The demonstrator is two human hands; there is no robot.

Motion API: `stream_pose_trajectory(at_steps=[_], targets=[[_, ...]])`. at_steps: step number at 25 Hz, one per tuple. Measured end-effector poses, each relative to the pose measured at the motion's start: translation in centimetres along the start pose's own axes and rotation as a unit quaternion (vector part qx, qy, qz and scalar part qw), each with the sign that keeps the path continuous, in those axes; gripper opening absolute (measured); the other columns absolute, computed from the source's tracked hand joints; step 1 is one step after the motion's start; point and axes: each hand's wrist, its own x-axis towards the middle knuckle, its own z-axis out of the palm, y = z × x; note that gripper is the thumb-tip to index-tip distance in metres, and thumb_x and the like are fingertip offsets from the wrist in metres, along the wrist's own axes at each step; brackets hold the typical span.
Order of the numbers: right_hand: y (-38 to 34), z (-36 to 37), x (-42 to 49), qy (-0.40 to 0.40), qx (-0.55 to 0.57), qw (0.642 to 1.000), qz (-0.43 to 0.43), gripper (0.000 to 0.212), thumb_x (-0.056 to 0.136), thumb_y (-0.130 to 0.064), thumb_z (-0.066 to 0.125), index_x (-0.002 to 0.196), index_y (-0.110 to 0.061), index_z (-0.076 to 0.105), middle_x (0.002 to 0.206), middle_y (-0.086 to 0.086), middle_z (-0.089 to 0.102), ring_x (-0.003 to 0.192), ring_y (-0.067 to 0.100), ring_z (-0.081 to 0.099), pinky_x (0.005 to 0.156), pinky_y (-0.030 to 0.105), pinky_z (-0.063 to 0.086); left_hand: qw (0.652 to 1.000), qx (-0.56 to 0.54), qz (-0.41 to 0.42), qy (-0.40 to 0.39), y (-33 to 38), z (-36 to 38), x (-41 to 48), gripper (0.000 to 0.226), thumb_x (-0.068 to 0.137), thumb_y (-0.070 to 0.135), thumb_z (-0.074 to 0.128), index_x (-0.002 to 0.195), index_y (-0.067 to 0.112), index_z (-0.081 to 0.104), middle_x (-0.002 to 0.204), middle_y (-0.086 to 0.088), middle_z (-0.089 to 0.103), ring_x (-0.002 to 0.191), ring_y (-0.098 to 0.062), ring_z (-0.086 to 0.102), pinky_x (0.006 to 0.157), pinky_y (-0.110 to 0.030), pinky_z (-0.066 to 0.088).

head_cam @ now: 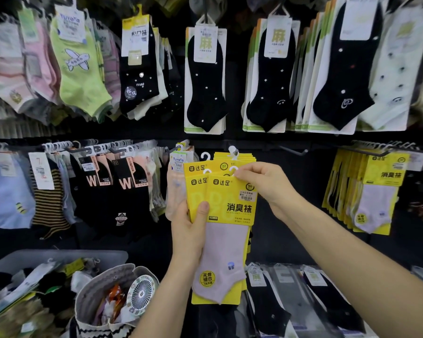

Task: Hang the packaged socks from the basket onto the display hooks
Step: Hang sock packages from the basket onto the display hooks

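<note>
My left hand (189, 230) grips a small stack of yellow-carded sock packs (226, 211) from the left side, thumb across the front card. The front pack shows a pale lilac sock below its yellow header. My right hand (264, 182) pinches the top corner of the front pack near its white plastic hanger. Behind the stack, more of the same yellow packs (239, 158) hang from a display hook (232, 150). The grey basket (59, 256) with loose sock packs sits at the lower left.
Sock packs fill the hooks all around: black dotted socks above, black and striped ones at left, yellow packs (369, 191) at right. A bare black hook (293, 151) juts out right of the stack. A fabric bag (108, 293) holding a small fan stands beside the basket.
</note>
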Motion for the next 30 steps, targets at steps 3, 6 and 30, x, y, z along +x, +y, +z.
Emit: stream_pose_trajectory(at_steps=[3, 6, 30], targets=[[-0.6, -0.5, 0.7, 0.029, -0.027, 0.999, -0.003, 0.012, 0.083, -0.017, 0.068, 0.071, -0.021, 0.069, 0.079, -0.006, 0.066, 0.070, 0.003, 0.060, 0.048, 0.007, 0.043, 1.000, 0.014, 0.001, 0.010, -0.4, -0.2, 0.2, 0.028, 0.093, 0.019, 0.054, 0.091, 0.043, 0.067, 0.094, 0.014, 0.072, 0.089, -0.007, 0.068, 0.071, -0.022, 0.055], [-1.4, -1.0, 2.0, 0.101, -0.045, 0.994, -0.012, 0.018, 0.086, -0.018, 0.065, 0.070, -0.025, 0.068, 0.080, -0.005, 0.066, 0.078, 0.011, 0.062, 0.061, 0.021, 0.052, 0.996, 0.029, -0.025, 0.079, -1.1, -1.3, 1.1, 0.012, 0.092, 0.021, 0.056, 0.101, 0.021, 0.063, 0.104, 0.002, 0.069, 0.092, -0.008, 0.066, 0.073, -0.021, 0.054], [-0.4, 0.3, -0.4, 0.040, -0.251, 0.958, -0.130, 0.013, 0.084, -0.034, 0.065, 0.075, -0.024, 0.062, 0.071, -0.011, 0.059, 0.066, 0.002, 0.052, 0.063, 0.019, 0.043, 0.996, 0.063, -0.026, 0.065, -1.2, 0.0, 0.1, 0.010, 0.077, 0.026, 0.074, 0.076, 0.032, 0.066, 0.077, 0.023, 0.070, 0.070, 0.008, 0.064, 0.057, -0.006, 0.046]])
